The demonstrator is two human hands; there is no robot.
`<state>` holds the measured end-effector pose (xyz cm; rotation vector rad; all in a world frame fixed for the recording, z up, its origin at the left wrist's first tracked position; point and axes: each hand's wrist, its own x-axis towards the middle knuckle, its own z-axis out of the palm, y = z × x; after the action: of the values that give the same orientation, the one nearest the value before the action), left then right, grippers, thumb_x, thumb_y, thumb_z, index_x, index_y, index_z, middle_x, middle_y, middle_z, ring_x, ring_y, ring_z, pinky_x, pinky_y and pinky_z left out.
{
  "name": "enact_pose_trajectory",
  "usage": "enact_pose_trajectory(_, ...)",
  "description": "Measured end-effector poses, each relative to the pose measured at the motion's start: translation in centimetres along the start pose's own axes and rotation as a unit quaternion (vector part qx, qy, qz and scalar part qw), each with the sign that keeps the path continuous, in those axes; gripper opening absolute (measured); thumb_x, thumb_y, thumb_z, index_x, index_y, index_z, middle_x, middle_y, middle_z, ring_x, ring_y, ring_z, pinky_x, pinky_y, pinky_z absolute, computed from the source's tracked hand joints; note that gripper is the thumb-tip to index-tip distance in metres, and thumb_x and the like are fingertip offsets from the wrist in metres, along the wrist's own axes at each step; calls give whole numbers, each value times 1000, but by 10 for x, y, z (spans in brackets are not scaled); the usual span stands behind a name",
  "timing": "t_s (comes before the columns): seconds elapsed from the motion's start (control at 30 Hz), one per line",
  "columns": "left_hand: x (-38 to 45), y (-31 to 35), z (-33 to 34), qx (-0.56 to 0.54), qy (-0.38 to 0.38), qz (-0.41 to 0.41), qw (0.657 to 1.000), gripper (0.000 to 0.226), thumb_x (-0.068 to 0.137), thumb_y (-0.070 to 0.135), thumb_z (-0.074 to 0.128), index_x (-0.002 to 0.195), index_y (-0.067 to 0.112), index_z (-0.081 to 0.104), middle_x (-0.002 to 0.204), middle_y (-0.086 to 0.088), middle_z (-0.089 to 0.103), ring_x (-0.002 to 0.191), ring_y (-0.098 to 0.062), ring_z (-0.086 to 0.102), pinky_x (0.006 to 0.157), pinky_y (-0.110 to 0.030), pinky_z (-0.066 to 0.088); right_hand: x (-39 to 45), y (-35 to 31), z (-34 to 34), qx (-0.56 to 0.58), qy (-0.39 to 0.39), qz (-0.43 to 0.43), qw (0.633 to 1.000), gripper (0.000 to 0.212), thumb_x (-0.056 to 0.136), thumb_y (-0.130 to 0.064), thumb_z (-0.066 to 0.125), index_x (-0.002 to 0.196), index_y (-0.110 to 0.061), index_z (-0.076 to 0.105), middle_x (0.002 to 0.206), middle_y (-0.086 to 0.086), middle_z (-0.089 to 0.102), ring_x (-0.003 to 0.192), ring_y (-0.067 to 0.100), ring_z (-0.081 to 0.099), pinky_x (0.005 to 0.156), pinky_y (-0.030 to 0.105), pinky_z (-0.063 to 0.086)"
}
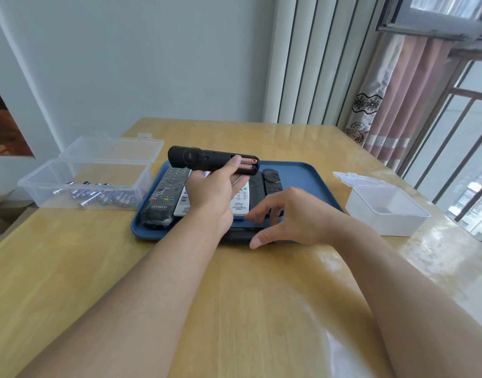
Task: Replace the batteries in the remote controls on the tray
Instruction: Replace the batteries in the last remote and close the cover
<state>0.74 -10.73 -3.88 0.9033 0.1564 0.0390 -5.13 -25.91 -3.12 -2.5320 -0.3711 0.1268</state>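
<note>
My left hand (212,189) grips a black remote (196,158) above the blue tray (305,175), back side up. Its battery bay is uncovered and shows two red batteries (248,164), with my thumb lying beside them. My right hand (286,214) hovers over the tray's front edge with fingers spread and loosely bent, holding nothing; a dark flat piece (239,236) lies under it. On the tray lie a black remote (160,200), a white remote (241,200) and slim dark remotes (267,184).
A clear open box (84,184) with several silver-blue batteries (103,197) stands left of the tray. A white open box (384,211) sits to the right and looks empty. The wooden table (234,309) runs to a wall, curtains and a window on the right.
</note>
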Motion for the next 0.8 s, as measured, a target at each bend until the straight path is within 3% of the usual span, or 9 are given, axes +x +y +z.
enact_pose_trajectory(0.2,-1,2,-1,-5,7,-11,1000,29,88,2,76,113,-3,62,111,-18,74,90,-26,77,77,-34,64,2,-1,3,-52,-27,-12,998,46,67,-56,85,110,-43,74,102,-21,64,89,3,59,80,28,51)
enact_pose_trajectory(0.33,-6,5,4,-18,-10,-40,999,23,95,24,72,106,6,63,110,-17,73,90,-28,77,79,-37,64,2,0,7,-63,-10,-27,998,41,71,-53,84,110,-41,74,100,-19,62,90,4,58,81,31,51)
enact_pose_trajectory(0.43,-8,13,4,-60,-17,-43,997,36,99,46,61,114,12,61,115,-18,71,94,-32,76,84,-43,63,1,4,4,-40,-14,-21,999,37,74,-50,83,109,-41,74,99,-19,67,90,2,60,75,21,48)
enact_pose_trajectory(0.53,-11,22,4,-89,3,0,996,40,100,54,53,114,17,62,118,-17,69,97,-33,76,87,-44,62,-2,10,-6,2,6,-16,1000,33,76,-43,84,107,-39,75,92,-26,72,88,-2,64,68,8,42)
enact_pose_trajectory(0.63,-14,26,2,-83,42,34,995,34,102,58,46,101,26,58,121,-15,66,96,-32,75,88,-42,62,-3,16,-15,24,122,-8,992,27,76,-37,85,101,-40,74,86,-27,70,83,-11,61,67,5,38)
enact_pose_trajectory(0.73,-12,21,0,-86,42,-2,995,50,99,65,44,122,22,56,123,-17,65,97,-34,74,91,-47,60,2,22,-16,80,301,-10,950,30,76,-35,85,102,-42,72,90,-33,68,84,-9,60,68,9,39)
enact_pose_trajectory(0.8,-12,15,1,-73,15,-37,997,66,96,70,43,133,17,54,120,-19,67,98,-37,74,92,-50,60,4,21,-14,117,359,-10,926,35,76,-36,86,107,-38,71,91,-39,65,76,-9,59,66,7,40)
